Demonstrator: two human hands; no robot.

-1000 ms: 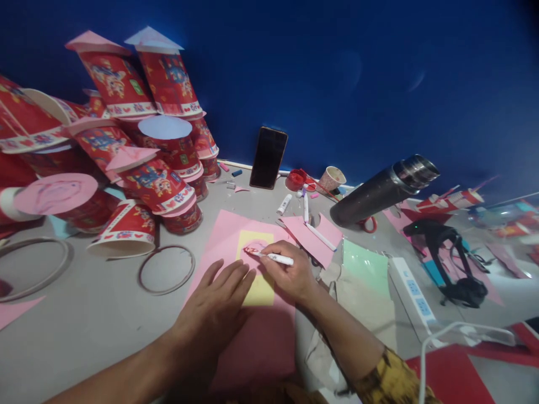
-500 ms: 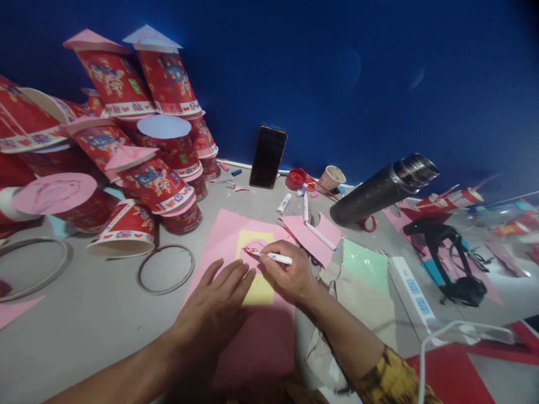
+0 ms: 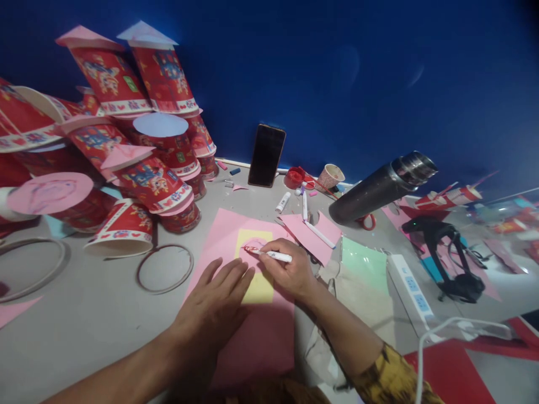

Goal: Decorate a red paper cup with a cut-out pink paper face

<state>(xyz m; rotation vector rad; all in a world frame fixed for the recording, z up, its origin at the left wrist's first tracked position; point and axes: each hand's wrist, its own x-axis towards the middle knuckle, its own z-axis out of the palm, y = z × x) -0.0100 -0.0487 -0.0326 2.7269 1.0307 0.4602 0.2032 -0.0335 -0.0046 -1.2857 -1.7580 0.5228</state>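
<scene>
- A person sits or stands at a grey bench [image 3: 113, 325], drawing with both bare hands near its front edge.
- The right hand [image 3: 290, 269] has its grip closed around a white marker pen [image 3: 277, 256], pinched between thumb and fingers, tip pointing left.
- Yellow paper [image 3: 260, 290] lies on a larger pink sheet [image 3: 256, 342], which stretches toward the bench's front edge. The marker's tip appears to touch the yellow paper's upper part, at a pinkish drawing [image 3: 255, 243] with red marks.
- The left hand [image 3: 214, 297] lies flat, its grip empty, fingers stretched over the pink sheet and across the yellow paper's left side, probably to steady it.
- Over the last second almost nothing has changed: the view has shifted slightly, while both hands and the papers keep nearly the same places. The drawing therefore seems to be still in progress at one small spot.
- Stacked red paper cups [image 3: 154, 185] crowd the bench's back left corner. A dark phone [image 3: 266, 156] leans at the back edge, and a black flask [image 3: 366, 193] is to its right.
- A glue stick [image 3: 283, 202] lies between the phone and the pink sheet.
</scene>
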